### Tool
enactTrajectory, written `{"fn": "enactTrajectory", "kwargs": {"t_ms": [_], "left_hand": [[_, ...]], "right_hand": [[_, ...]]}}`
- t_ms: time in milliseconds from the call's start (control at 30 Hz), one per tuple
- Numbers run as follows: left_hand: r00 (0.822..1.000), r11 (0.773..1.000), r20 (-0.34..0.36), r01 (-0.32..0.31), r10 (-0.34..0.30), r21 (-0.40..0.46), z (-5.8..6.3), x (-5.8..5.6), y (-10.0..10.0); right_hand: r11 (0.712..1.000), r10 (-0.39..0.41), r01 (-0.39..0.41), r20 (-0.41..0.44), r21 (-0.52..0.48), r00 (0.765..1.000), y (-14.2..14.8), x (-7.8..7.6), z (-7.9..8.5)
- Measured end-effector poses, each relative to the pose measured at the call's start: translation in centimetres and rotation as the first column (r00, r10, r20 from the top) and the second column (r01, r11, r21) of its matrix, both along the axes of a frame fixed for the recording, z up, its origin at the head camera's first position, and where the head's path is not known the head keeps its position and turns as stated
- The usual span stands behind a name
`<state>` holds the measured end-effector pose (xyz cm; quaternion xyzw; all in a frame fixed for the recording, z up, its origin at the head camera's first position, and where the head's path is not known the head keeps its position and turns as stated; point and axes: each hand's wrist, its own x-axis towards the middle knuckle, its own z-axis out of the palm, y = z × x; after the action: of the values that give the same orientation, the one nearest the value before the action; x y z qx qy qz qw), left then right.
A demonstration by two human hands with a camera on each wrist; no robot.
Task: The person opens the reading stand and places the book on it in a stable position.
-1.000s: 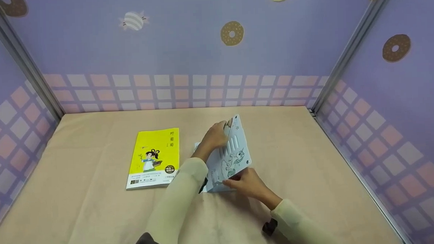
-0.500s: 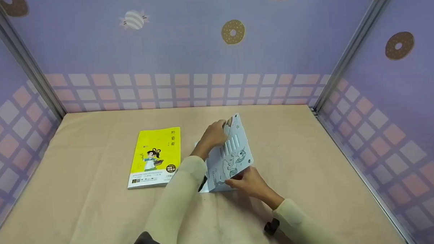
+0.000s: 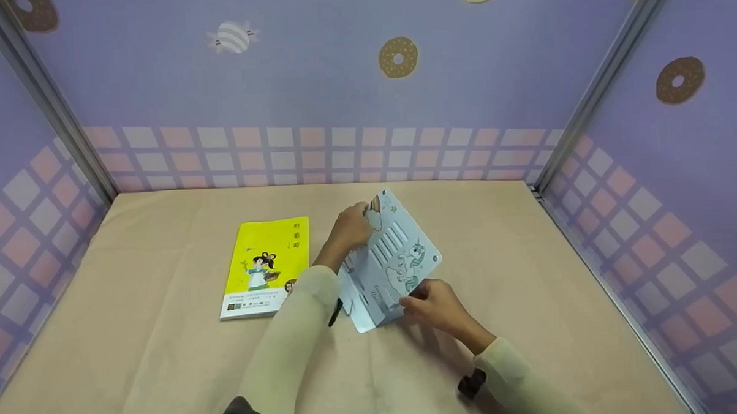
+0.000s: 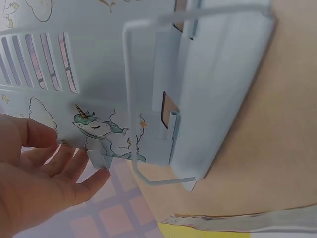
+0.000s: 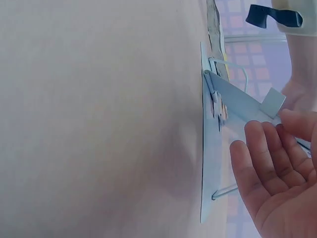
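A pale blue metal book stand [image 3: 388, 278], printed with a unicorn and pierced by a row of slots, leans with its panel tilted over the table. My left hand [image 3: 352, 227] grips the upper left edge of that panel, thumb on one face and fingers on the other. Low on the right side, my right hand [image 3: 436, 306] pinches the panel's edge. The left wrist view shows the hinged base plate [image 4: 223, 94] and a bent wire bracket [image 4: 130, 99]. In the right wrist view, the base plate's thin edge is seen close along the tabletop.
Left of the stand lies a yellow book [image 3: 266, 247] with a drawn figure on its cover, partly behind my left sleeve. A beige cloth [image 3: 165, 361] covers the table. Purple printed walls [image 3: 315, 80] rise at the back and sides.
The book stand's panel has turned to face me more, its top moving left and its lower right corner moving right. Both hands have kept their hold and moved along with it.
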<state>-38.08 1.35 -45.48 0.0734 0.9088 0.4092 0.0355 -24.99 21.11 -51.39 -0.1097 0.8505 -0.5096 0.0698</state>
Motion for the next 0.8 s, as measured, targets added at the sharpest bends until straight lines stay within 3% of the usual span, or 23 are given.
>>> {"fn": "enactTrajectory", "kwargs": {"t_ms": [233,500,633,800], "left_hand": [[1.0,1.0,0.0,-0.03,0.03,0.008,-0.3,0.0,-0.6],[0.996,0.996,-0.032,-0.084,0.084,-0.002,-0.3,0.5,-1.8],[0.995,0.995,-0.037,-0.096,0.096,-0.007,-0.4,0.6,-2.4],[0.994,0.995,-0.036,-0.104,0.104,-0.003,-0.3,1.0,-3.3]], "right_hand": [[0.999,-0.041,0.042,0.033,-0.031,0.999,0.4,0.0,-0.1],[0.983,-0.161,0.164,0.033,-0.087,0.986,0.6,-0.6,-0.4],[0.962,-0.25,0.253,0.045,-0.101,0.967,0.9,-1.2,-0.5],[0.925,-0.359,0.369,0.109,-0.092,0.927,2.0,-2.3,-0.3]]}}
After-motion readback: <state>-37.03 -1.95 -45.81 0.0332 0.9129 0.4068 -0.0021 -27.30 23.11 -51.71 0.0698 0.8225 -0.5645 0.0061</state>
